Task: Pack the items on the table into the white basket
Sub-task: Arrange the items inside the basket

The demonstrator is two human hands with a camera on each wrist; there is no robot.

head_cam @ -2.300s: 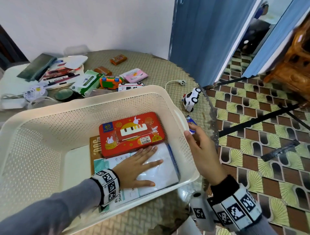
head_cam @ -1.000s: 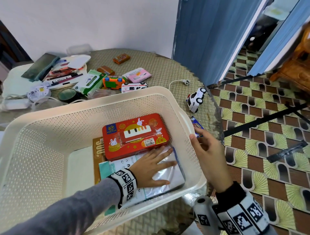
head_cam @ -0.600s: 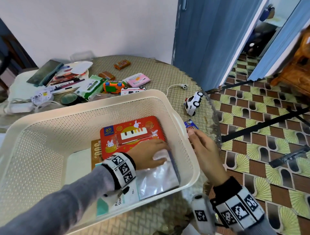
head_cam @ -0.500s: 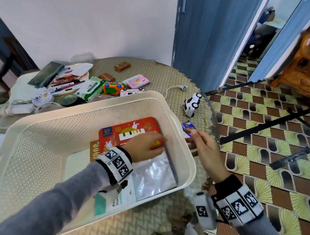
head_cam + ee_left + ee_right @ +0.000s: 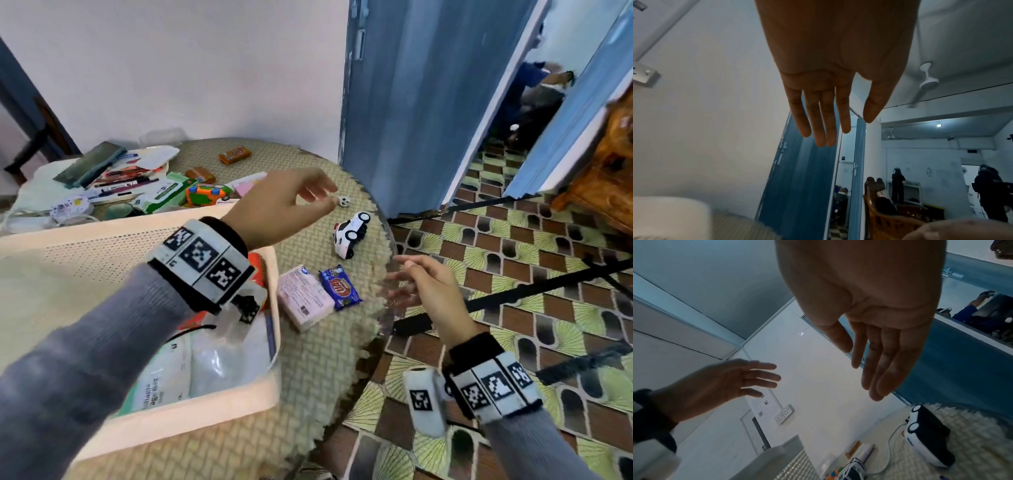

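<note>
- Head view: the left hand (image 5: 274,205) is held in the air beyond the far right corner of the white basket (image 5: 219,407), fingers loosely extended and nothing gripped. Seen from the left wrist camera, the fingers (image 5: 824,116) are straight and close together, with only wall and blue door behind them.
- The right hand (image 5: 428,291) is raised at the right edge of the table (image 5: 308,377), palm turned inward, fingers relaxed and spread — nothing is held. The same slack, empty fingers (image 5: 879,361) are shown by the right wrist camera.
- Inside the basket a clear plastic bag (image 5: 222,363) with a printed paper insert is seen, and a red box (image 5: 257,270) is mostly hidden behind the left wrist.
- Just beside the basket's right wall a pale pink packet (image 5: 303,296) lies flat, touching a small blue snack wrapper (image 5: 340,286) on its right.
- A white and black toy car (image 5: 351,233) stands farther back, near the table edge — it is also visible low in the right wrist view (image 5: 925,434).
- Behind the basket lie an orange toy vehicle (image 5: 207,193), a green wipes pack (image 5: 161,193), two orange bars (image 5: 234,156) well apart, and a tray of pens (image 5: 126,178).
</note>
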